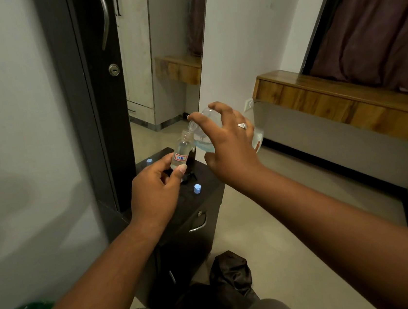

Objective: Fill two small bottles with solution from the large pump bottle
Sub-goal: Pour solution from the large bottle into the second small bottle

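Left grip (159, 182) around small bottle (181, 152)

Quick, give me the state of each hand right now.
Left hand: closed on the small bottle, held upright.
Right hand: closed on the large bottle, tipped with its mouth at the small bottle's neck.

Small bottle (181, 151) sits in the left hand (154, 188), right above the low cabinet (203, 205). The large bottle (210, 133) is tipped in the right hand (230, 146), neck at the small one's mouth. One cap (197, 189) sits on the cabinet top near its front, another cap (149, 161) further back left.
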